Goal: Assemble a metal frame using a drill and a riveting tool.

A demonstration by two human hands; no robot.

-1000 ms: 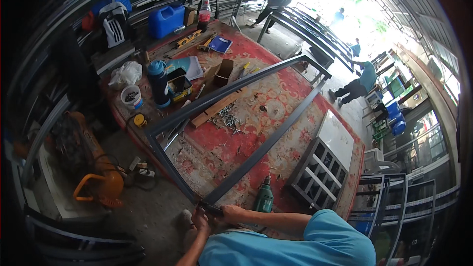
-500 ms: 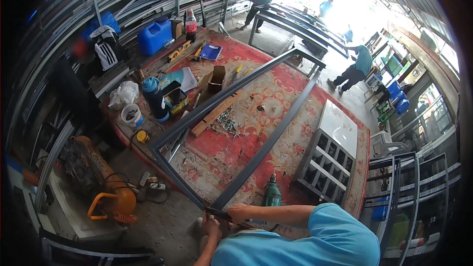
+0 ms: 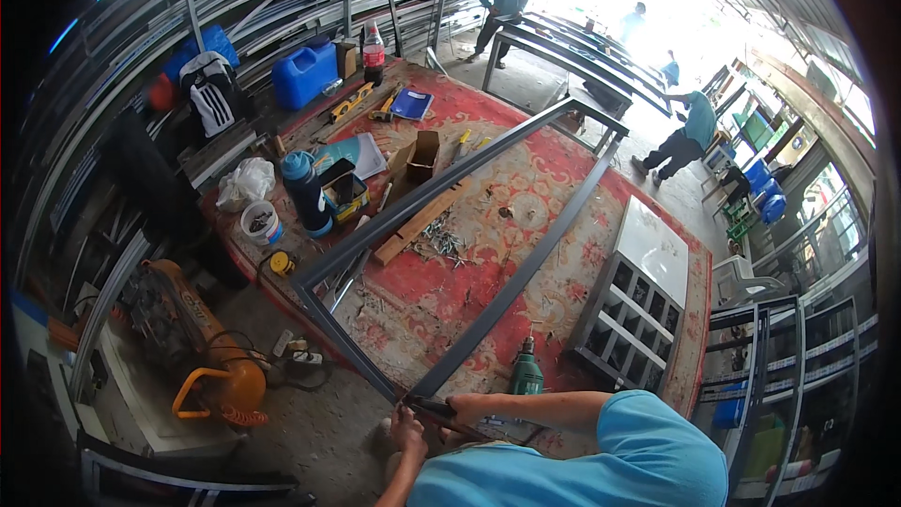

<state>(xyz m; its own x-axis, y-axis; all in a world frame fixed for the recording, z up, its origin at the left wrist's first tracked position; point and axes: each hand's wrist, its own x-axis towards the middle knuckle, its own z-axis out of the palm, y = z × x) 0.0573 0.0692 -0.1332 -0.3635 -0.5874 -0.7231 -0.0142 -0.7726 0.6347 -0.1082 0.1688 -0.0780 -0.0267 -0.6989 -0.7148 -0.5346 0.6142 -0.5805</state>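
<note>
Grey metal frame lies across red carpet, near corner at both hands. Left hand curled beneath corner; right hand, forearm bent across, grips dark tool. Left grip unclear; blue sleeve hides upper arm.

the surface is a long table covered by a red patterned rug. a dark metal frame lies along it, one corner over the near edge and the other end at the far edge. inside the frame lie a wooden plank and a heap of screws. near the left edge stand a blue flask, a white tub and a cardboard box. a white compartment box sits by the right edge, a green drill at the near edge. at the far left corner stand a blue jerrycan and a bottle.
</note>
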